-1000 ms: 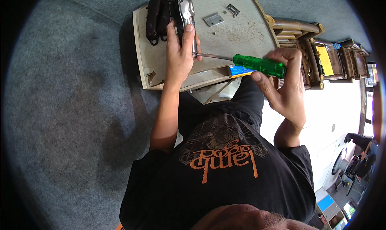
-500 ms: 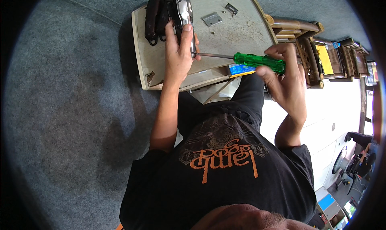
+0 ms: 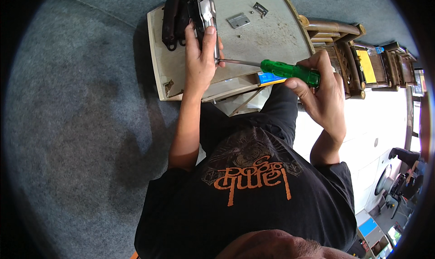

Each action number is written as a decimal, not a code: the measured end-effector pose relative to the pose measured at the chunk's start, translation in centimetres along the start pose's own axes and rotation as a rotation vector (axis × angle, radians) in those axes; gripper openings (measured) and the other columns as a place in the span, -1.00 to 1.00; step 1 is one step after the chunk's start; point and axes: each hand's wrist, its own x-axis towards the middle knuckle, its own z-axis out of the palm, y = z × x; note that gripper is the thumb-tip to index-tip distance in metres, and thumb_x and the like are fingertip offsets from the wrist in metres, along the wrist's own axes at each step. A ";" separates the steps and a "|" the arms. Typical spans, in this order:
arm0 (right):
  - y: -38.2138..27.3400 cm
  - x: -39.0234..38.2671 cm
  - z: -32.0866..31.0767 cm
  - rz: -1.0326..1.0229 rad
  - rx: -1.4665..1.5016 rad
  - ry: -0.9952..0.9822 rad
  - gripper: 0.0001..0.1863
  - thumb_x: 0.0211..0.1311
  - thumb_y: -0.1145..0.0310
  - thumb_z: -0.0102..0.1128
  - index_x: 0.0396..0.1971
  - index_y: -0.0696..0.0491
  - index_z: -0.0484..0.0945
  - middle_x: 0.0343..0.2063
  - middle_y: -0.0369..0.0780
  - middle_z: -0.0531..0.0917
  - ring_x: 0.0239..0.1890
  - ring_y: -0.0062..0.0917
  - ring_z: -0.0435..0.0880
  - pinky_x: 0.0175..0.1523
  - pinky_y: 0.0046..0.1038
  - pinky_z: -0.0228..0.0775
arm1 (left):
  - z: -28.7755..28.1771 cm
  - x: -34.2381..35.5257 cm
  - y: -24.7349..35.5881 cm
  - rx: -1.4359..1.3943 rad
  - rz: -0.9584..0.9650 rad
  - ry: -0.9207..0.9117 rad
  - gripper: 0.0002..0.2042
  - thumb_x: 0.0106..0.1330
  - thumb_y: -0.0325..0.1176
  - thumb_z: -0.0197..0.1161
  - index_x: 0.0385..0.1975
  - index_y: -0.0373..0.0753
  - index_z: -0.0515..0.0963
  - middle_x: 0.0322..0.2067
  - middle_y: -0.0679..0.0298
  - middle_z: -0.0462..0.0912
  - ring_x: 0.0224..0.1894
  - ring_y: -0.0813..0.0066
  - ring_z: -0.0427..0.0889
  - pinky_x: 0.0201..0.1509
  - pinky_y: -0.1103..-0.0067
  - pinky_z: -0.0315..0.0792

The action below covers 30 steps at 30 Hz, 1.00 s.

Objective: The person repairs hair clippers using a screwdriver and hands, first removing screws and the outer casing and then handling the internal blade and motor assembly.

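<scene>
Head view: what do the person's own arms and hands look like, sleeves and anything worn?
Both hands are bare, without gloves, rings or a watch: left hand, right hand. The forearms are uncovered up to the short sleeves of a black T-shirt with an orange and grey print on the chest.

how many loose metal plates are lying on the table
2: a larger flat metal plate right of the hair clipper, and a smaller one beyond it near the table's far edge. Tiny screws may lie nearby.

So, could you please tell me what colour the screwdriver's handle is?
Translucent green; the screwdriver handle in the right hand shows clearly in the head view.
</scene>
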 end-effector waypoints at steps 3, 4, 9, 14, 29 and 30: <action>0.3 0.2 0.5 0.025 0.079 0.089 -0.42 0.25 0.05 0.48 -0.09 0.18 0.37 -0.40 -0.05 0.75 -0.38 -0.27 0.83 -0.35 -0.36 0.60 | 0.0 0.0 -0.1 -0.002 -0.009 -0.010 -0.67 0.61 -0.03 0.05 0.10 -0.13 0.34 -0.47 0.36 0.57 -0.65 0.71 0.49 -0.71 0.76 0.22; 0.4 0.1 0.7 -0.029 0.090 0.104 -0.42 0.26 0.02 0.46 -0.08 0.17 0.37 -0.40 -0.04 0.75 -0.38 -0.27 0.83 -0.35 -0.36 0.60 | 0.0 0.1 -0.1 -0.002 -0.008 -0.016 -0.68 0.61 -0.03 0.05 0.10 -0.13 0.35 -0.47 0.35 0.56 -0.65 0.71 0.49 -0.71 0.75 0.22; -0.2 -0.3 0.3 -0.047 0.037 0.044 -0.42 0.24 0.04 0.48 -0.08 0.17 0.39 -0.41 -0.07 0.74 -0.37 -0.25 0.84 -0.35 -0.34 0.61 | 0.0 0.0 -0.1 -0.008 -0.007 -0.011 -0.68 0.61 -0.04 0.05 0.10 -0.13 0.34 -0.47 0.35 0.56 -0.65 0.70 0.49 -0.71 0.75 0.23; 0.4 0.0 1.1 -0.127 0.140 0.145 -0.47 0.25 0.10 0.49 -0.14 0.20 0.41 -0.40 -0.08 0.74 -0.36 -0.23 0.84 -0.32 -0.34 0.63 | 0.0 0.1 -0.1 -0.004 -0.012 -0.014 -0.66 0.62 -0.04 0.04 0.13 -0.14 0.33 -0.47 0.34 0.56 -0.65 0.70 0.50 -0.70 0.75 0.25; -0.4 -0.2 0.8 0.068 0.088 0.084 -0.45 0.23 0.09 0.52 -0.11 0.17 0.41 -0.31 -0.04 0.75 -0.28 -0.28 0.84 -0.25 -0.35 0.64 | -0.1 0.0 -0.1 0.009 -0.002 -0.019 -0.64 0.62 -0.04 0.04 0.17 -0.15 0.32 -0.46 0.34 0.56 -0.65 0.70 0.50 -0.70 0.75 0.26; -0.3 -0.1 0.7 0.107 0.093 0.077 -0.45 0.23 0.08 0.52 -0.11 0.16 0.41 -0.31 -0.04 0.75 -0.29 -0.27 0.84 -0.26 -0.35 0.63 | -0.1 0.0 0.0 0.019 -0.006 -0.014 -0.64 0.62 -0.04 0.04 0.17 -0.15 0.32 -0.46 0.34 0.56 -0.65 0.70 0.50 -0.70 0.75 0.26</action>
